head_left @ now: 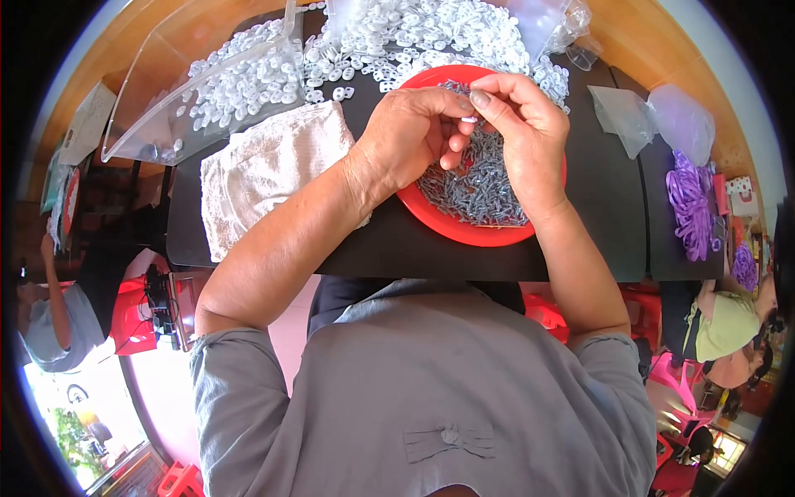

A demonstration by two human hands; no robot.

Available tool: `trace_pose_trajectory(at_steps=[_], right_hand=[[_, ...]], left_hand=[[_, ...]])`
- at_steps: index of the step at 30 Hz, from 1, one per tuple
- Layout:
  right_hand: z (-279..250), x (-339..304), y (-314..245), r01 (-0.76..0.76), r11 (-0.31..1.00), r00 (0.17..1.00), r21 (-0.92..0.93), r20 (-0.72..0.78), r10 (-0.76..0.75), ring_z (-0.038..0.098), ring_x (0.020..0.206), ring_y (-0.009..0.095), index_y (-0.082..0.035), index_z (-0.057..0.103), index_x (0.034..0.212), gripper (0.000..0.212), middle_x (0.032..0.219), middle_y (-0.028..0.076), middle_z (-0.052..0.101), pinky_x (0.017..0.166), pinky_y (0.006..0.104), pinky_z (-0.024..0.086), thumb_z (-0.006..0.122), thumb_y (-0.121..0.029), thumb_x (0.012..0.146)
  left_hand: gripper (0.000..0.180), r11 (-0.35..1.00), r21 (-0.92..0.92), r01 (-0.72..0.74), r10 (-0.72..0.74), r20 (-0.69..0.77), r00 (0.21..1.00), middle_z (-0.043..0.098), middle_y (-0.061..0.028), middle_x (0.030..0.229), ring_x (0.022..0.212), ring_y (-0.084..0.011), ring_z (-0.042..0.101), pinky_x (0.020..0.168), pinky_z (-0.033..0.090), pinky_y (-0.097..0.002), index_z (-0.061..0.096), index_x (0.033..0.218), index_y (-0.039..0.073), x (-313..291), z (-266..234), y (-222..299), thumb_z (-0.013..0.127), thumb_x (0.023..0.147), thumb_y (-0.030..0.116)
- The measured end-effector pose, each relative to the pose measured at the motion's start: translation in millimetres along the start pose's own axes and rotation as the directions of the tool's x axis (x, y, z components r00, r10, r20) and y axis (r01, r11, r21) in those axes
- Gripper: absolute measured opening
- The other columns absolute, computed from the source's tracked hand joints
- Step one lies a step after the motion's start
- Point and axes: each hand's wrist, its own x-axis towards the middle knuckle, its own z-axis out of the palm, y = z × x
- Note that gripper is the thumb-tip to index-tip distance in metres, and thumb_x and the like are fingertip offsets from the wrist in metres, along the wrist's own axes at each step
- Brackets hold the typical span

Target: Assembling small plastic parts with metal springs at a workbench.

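Tally done unclear: over the red basin [445, 232] my left hand [411, 128] pinches a white piece [469, 119], right hand [532, 132] pinched too, contents hidden; many grey parts [472, 195] inside apparently remain.

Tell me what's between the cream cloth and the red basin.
In the head view, the left wrist crosses between the cream cloth and red basin, with black tabletop showing below it.

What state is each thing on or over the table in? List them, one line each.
Left hand: fingers curled
Right hand: fingers bent, fingertips close to the left's
Bowl: upright, holding grey pieces
Grey pieces: loose, heaped
Cloth: folded
Tray: partly filled
White pieces: loose, heaped
Purple strips: bunched
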Motion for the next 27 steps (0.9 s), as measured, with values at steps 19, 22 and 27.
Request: trace_pose_trajectory(at_steps=[19,22,27], right_hand=[[-14,6,0,-0.142,0.984,0.99,-0.108,-0.013,0.141,0.059,0.076,0.006,-0.003,0.066,0.097,0.009,0.085,0.001,0.065,0.064,0.0207,0.047,0.062,-0.009,0.091],[-8,4,-1,-0.161,0.982,0.987,-0.095,0.0,0.161,0.06,0.075,0.007,-0.003,0.066,0.097,0.009,0.084,0.001,0.064,0.064,0.0204,0.046,0.062,-0.009,0.092],[0,-1,1,-0.141,0.986,0.99,-0.084,0.004,0.142,0.06,0.073,0.008,-0.003,0.063,0.097,0.008,0.085,0.001,0.064,0.061,0.0207,0.045,0.061,-0.009,0.092]], left_hand=[[0.009,0.963,0.194,-0.185,0.217,-0.157,0.964,0.063,-0.0109,0.078,0.059,-0.0173,0.059,0.05,0.049,-0.0292,0.061,0.094,-0.005,-4,10,0,0.063,0.086,-0.001],[0.012,0.932,0.287,-0.222,0.265,-0.119,0.957,0.063,-0.0113,0.086,0.064,-0.0192,0.061,0.056,0.05,-0.0289,0.059,0.1,-0.005,-4,7,-2,0.06,0.089,0.0],[0.013,0.915,0.307,-0.263,0.316,-0.137,0.939,0.064,-0.0112,0.085,0.064,-0.0182,0.061,0.056,0.05,-0.0285,0.059,0.099,-0.005,-5,10,-4,0.063,0.086,-0.003]])
